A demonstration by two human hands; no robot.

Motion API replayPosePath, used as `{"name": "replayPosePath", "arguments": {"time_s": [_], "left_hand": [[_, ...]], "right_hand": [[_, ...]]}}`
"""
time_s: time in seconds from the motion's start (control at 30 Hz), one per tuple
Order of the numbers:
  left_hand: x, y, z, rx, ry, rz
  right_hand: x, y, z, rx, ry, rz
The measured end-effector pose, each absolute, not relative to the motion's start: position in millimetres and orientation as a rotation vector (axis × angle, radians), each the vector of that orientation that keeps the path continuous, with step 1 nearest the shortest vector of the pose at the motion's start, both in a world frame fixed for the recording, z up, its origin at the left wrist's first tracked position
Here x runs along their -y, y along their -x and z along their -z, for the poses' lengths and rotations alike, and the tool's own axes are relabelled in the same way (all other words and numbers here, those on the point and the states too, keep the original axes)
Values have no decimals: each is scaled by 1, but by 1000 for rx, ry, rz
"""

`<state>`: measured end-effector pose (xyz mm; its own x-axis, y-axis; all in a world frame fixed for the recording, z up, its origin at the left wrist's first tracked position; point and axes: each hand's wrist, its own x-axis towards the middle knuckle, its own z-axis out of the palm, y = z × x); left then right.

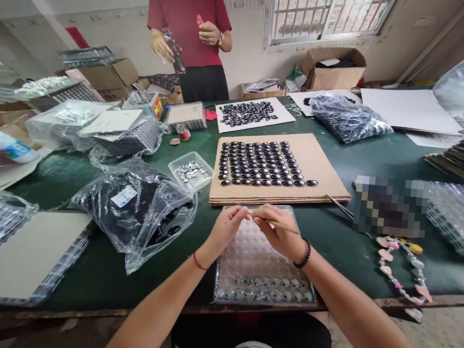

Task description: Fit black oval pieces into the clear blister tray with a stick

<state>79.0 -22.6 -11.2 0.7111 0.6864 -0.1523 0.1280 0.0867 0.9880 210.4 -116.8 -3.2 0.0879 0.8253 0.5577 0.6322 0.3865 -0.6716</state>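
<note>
My left hand [229,226] is closed in a pinch; what its fingertips hold is too small to make out. Close against it, my right hand [277,236] grips a thin wooden stick [283,224], whose near end meets the left fingertips. Both hands are over a clear plastic tray [244,260] of round pockets, with small shiny round pieces [269,295] along its front rows. Just beyond lies a stack of brown cardboard [326,175], bearing rows of glossy black oval pieces [257,163]. Left of the cardboard, a clear box [174,167] contains small silvery parts.
A plastic bag of black pieces [131,202] lies to my left. Tweezers [341,208] rest on the cardboard's right corner, near a beaded string [384,269]. Farther back are a white board [284,123] with black pieces and a person in a red shirt [191,19], both hands holding things.
</note>
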Motion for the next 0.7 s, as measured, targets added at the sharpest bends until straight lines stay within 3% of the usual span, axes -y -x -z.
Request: {"name": "replayPosePath", "arguments": {"time_s": [0.17, 0.37, 0.43, 0.7], "left_hand": [[22, -77, 8, -723, -1419, -470], [21, -74, 12, -741, -1477, -491], [22, -75, 13, -742, -1517, -535], [25, -75, 10, -739, -1939, -568]], "right_hand": [[114, -211, 6, 1538, 1271, -404], [113, -213, 1, 1021, 1029, -1036], [115, -212, 1, 1022, 1034, -977], [122, -208, 7, 1394, 1349, -221]]}}
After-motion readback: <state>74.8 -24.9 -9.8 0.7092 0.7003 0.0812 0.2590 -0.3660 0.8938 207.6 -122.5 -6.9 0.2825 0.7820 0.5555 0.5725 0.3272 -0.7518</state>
